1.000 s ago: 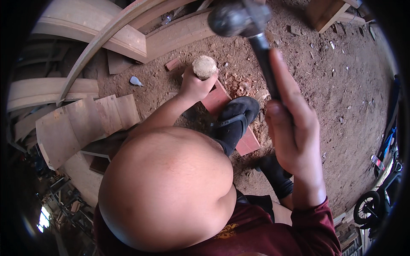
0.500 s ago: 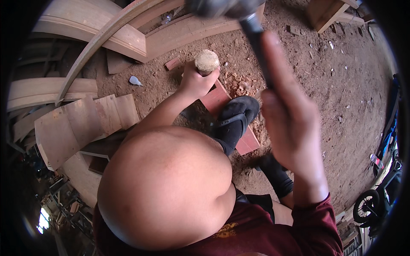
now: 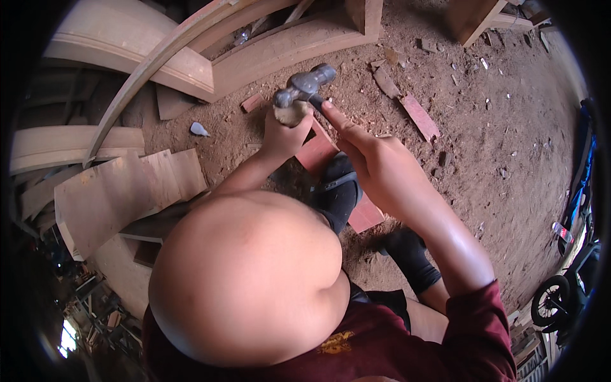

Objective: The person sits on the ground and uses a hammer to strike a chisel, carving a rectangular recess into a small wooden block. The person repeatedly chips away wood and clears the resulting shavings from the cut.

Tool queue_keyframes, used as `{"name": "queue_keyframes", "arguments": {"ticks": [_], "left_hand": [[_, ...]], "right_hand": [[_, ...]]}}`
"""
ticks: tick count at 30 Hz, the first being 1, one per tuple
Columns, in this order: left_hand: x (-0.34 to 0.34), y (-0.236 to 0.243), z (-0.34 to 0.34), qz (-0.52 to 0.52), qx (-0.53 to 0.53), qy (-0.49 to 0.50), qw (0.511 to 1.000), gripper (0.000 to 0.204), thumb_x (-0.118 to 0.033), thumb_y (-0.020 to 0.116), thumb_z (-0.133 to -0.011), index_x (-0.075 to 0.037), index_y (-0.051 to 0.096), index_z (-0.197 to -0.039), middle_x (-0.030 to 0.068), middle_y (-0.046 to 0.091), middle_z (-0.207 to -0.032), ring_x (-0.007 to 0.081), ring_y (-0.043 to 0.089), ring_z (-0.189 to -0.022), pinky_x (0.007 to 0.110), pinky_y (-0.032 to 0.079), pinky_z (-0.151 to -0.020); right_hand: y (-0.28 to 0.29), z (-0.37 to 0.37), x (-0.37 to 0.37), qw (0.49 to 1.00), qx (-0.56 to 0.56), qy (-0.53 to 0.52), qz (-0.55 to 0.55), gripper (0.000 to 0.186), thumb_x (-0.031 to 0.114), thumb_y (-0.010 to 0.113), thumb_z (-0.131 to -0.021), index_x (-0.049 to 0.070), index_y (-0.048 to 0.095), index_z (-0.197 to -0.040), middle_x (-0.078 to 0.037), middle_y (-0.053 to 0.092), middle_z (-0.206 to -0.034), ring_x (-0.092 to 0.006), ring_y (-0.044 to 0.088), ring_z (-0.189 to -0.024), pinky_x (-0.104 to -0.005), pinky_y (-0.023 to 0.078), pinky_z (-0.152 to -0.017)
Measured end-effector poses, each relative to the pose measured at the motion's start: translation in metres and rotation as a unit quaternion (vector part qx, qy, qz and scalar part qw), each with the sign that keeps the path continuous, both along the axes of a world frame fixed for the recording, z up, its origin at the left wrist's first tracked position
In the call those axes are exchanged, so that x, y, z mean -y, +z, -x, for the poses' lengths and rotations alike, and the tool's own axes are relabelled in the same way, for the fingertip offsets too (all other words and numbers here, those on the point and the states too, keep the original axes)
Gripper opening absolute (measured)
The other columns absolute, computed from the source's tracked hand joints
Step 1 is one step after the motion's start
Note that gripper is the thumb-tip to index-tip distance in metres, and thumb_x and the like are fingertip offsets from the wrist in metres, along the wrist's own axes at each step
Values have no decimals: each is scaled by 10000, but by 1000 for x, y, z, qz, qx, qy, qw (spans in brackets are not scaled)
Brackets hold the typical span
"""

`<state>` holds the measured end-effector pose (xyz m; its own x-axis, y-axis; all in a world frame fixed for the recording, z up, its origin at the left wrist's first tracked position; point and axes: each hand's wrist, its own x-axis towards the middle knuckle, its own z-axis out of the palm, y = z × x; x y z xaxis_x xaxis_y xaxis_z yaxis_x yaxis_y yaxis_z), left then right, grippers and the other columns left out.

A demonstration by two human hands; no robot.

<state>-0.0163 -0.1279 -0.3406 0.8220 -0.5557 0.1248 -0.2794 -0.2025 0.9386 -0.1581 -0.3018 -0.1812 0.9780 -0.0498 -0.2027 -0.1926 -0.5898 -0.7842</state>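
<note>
My left hand is wrapped around an upright wooden-handled chisel, whose frayed round end faces up; its blade is hidden. Beneath it lies a reddish wooden board with a dark slot near its far end. My right hand grips a ball-peen hammer by its dark handle, index finger stretched along it. The hammer's head is at the chisel's top, seemingly touching it. Across the board rests my foot in a dark sock and sandal, pinning it to the ground.
Brown dirt ground has scattered wood chips. A loose reddish offcut lies to the right, a small block beyond my left hand. Large wooden frames stand at the far left, stacked boards nearer. A wheel shows at right.
The hammer has swung down and leftward from above onto the chisel's top. My left hand has stayed around the chisel, and the board and foot look unmoved.
</note>
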Motion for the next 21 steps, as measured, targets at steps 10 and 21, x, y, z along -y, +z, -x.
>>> {"name": "queue_keyframes", "arguments": {"ticks": [10, 21], "left_hand": [[-47, -5, -4, 102, -124, -11, 987, 32, -38, 570, -864, -15, 589, -855, 45, 555, -686, 129, 583, -658, 303, 466, -578], [-14, 17, -10, 9, -36, -5, 999, 155, -114, 647, -865, -35, 618, -735, 25, 624, -648, 121, 617, -604, 303, 476, -557]], "right_hand": [[-3, 4, -5, 987, -156, -8, -48, 546, 48, 534, -951, 171, 420, -1470, -256, 664, -1034, -393, 679, -880, -437, 514, -796], [17, 12, 15, 984, -1, -119, -132, 538, 54, 520, -969, 182, 408, -1479, -234, 620, -1136, -362, 585, -1056, -368, 471, -869]]}}
